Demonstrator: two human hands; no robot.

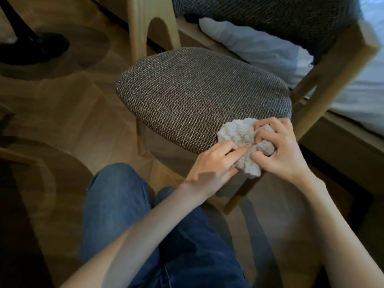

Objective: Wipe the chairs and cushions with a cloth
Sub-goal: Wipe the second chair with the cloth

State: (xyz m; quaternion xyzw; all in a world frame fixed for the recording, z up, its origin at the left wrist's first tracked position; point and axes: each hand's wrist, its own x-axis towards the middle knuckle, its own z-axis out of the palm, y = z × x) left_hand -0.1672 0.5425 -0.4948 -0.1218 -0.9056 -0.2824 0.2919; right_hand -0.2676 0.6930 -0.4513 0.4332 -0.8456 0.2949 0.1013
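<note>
The cloth (241, 140) is lying bunched on the near right edge of the seat cushion (197, 96). My right hand (284, 150) is gripping the wad and my left hand (214, 163) is pinching its lower fold. I am judging it wants flattening, then long overlapping strokes across the weave.

Bedroom, in home or hotel; cannot tell which. Bed (361, 96) along right edge: white sheet, pale bedding (259, 44) bunched at its near side, low wooden bed base (340, 140) beneath. Wooden chair (324, 80) with grey woven seat cushion (197, 96) and matching padded back stands just beside bed. Wood-plank floor (72, 113) throughout. Black pedestal foot (35, 46) of some furniture on floor, upper left. Warm, dim indoor light.
</note>
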